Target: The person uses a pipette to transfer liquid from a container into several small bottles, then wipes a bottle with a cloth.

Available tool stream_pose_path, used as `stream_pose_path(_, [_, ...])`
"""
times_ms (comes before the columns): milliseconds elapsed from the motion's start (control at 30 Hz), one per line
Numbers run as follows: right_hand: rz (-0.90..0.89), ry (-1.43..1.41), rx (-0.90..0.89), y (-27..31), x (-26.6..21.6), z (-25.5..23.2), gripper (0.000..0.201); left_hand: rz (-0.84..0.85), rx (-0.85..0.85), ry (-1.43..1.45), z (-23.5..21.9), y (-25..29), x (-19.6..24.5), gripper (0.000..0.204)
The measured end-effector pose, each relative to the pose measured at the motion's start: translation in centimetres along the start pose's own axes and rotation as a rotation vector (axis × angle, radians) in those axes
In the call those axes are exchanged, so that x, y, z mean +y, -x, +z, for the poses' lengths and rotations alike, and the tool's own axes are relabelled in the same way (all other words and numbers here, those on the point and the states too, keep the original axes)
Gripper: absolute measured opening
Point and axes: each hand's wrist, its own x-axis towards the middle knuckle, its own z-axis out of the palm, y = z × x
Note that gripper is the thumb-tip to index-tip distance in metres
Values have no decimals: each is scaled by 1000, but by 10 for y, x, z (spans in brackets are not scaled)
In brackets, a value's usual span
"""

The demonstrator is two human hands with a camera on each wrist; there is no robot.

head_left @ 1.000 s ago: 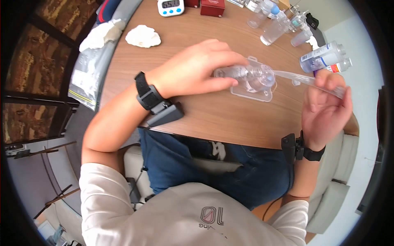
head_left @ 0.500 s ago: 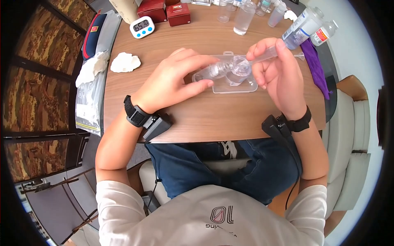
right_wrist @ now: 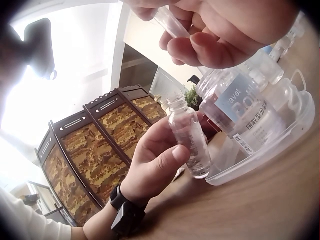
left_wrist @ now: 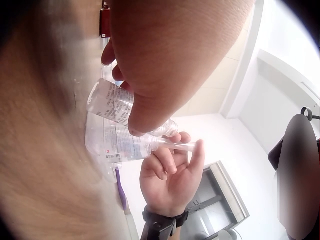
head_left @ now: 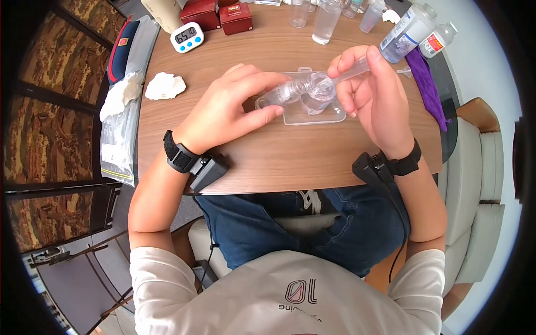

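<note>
My left hand (head_left: 229,106) grips a small clear bottle (right_wrist: 190,140) with printed marks, tilted toward the right in the head view, its open neck close to a wider clear bottle (right_wrist: 240,117). That wider bottle has a blue-and-white label and stands uncapped in a shallow clear plastic case (head_left: 312,119). In my right hand (head_left: 382,97) a slim clear plastic dropper (head_left: 354,71) is pinched between thumb and fingers, slanting down. Its thin end reaches the wider bottle's mouth in the head view.
Behind stand a timer (head_left: 187,37), red boxes (head_left: 235,18) and several clear bottles (head_left: 326,21). Crumpled white tissue (head_left: 165,86) lies left. To the right are a labelled bottle (head_left: 407,33), a red-labelled bottle (head_left: 436,40), a small funnel (head_left: 405,71) and purple cloth (head_left: 430,92).
My right hand has come in from the right, close to the bottles, with the dropper now slanting over the wider bottle. The left hand keeps its hold. The head view has shifted.
</note>
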Motion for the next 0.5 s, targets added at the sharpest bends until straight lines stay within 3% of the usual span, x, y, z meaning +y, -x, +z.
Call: stream_pose_path(500, [-4, -50, -10, 0, 3, 0, 48, 7, 1, -6, 0, 1, 0, 41])
